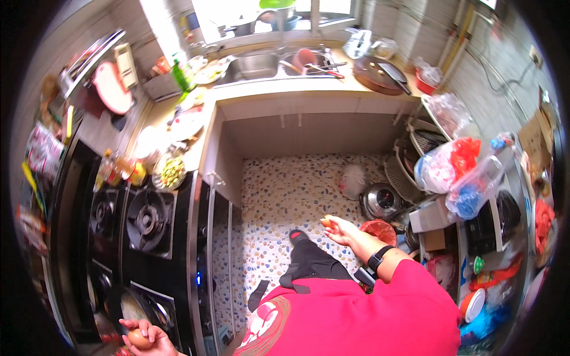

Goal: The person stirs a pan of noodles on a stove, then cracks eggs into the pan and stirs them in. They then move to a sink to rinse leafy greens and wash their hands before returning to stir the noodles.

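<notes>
My left hand [149, 340], at the bottom left, holds a brown egg [140, 339] in its fingers, beside the near burner of the black gas stove [156, 271]. A dark pan [129, 307] with something pale in it sits just beyond that hand. My right hand [340, 230], with a black watch on the wrist, reaches out over the pebble-patterned floor. Its fingertips hold a small orange-brown object [328, 221] that looks like another egg, partly hidden by the fingers.
A plate of chopped green food [170, 172] and oil bottles [131, 171] stand behind the far burner [147, 220]. Ahead are the sink [254, 67] and a round chopping board [372, 80] with a cleaver [392, 76]. A steel kettle [380, 200], red basin [378, 231] and bag-laden shelves are at right.
</notes>
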Available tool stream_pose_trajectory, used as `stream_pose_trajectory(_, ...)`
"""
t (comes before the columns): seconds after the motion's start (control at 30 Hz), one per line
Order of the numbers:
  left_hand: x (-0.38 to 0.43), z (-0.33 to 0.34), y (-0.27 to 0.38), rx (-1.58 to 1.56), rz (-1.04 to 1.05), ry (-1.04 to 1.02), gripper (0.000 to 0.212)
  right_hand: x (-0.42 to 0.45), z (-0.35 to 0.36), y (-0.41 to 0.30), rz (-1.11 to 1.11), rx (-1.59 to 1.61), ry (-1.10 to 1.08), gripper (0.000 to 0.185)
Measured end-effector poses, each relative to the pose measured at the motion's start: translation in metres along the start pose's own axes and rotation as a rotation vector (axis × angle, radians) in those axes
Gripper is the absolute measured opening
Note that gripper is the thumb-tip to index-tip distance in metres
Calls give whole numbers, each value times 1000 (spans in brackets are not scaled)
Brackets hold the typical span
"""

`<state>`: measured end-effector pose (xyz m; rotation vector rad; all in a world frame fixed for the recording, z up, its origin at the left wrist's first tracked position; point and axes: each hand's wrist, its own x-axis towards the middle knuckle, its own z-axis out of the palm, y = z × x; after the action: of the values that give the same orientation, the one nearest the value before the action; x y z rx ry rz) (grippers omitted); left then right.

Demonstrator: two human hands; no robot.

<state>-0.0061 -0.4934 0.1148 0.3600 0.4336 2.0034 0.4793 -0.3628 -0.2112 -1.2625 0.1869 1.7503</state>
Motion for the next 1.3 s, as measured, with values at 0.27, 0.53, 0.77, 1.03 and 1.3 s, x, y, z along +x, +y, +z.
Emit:
stream_pose_trajectory(0.27, 41, 58, -98, -48, -209, -32, 32, -33, -170, -57, -436, -1, 345, 17)
stream_pose_trajectory(0.53, 81, 100, -201, 88, -387, -56, 32, -73, -255, -99, -117, -89, 471, 31)
stream_pose_trajectory(0.77, 75, 120, -250, 154, -409, -59, 36, -24, -218, -143, 252, -781, 469, 42)
stream_pose_trajectory(1.03, 44, 103, -274, 219, -260, 213, 46, 54, 76, -170, -57, -1180, -566, 42)
stream_pose_trajectory(1.3, -7, 60, -237, 315, -23, 266, 36, -124, 303, -25, -318, -1314, -1809, 53)
